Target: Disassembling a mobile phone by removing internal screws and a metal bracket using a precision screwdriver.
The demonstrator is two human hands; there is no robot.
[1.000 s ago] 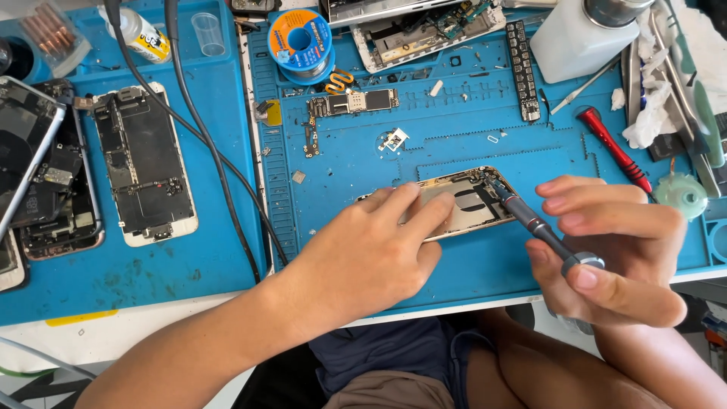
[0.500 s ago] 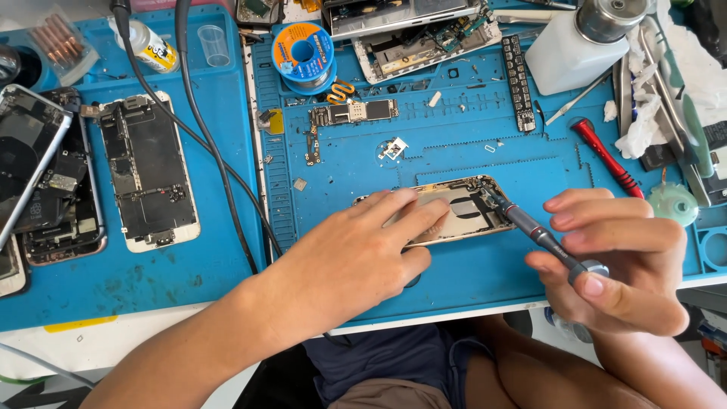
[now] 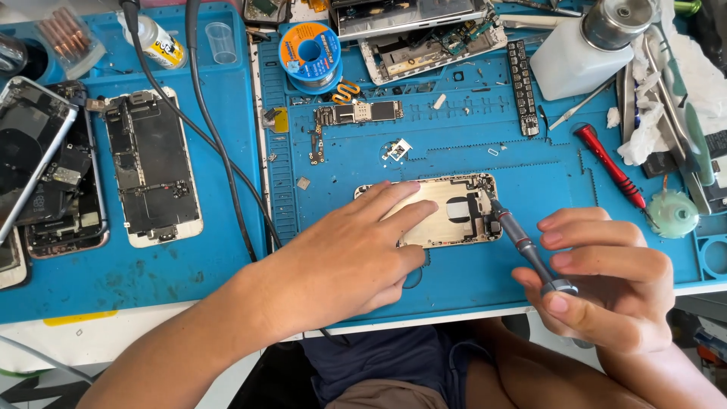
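An opened phone housing (image 3: 447, 206), pale metal inside, lies on the blue repair mat (image 3: 469, 144). My left hand (image 3: 344, 254) rests flat on its left half, fingers spread over the metal. My right hand (image 3: 606, 276) grips a slim grey screwdriver (image 3: 522, 246) by its cap end. The tip touches the housing's right edge, near small dark parts. A loose circuit board (image 3: 356, 115) lies on the mat above the housing.
Two opened phones (image 3: 151, 167) lie on a second blue mat at left, crossed by black cables (image 3: 219, 144). A solder spool (image 3: 309, 53), a white dispenser bottle (image 3: 587, 49), a red screwdriver (image 3: 609, 167) and another dismantled phone (image 3: 424, 34) stand at the back and right.
The view has shifted slightly. My left hand stays pressed on the housing, and my right hand keeps the screwdriver at the same right-edge spot.
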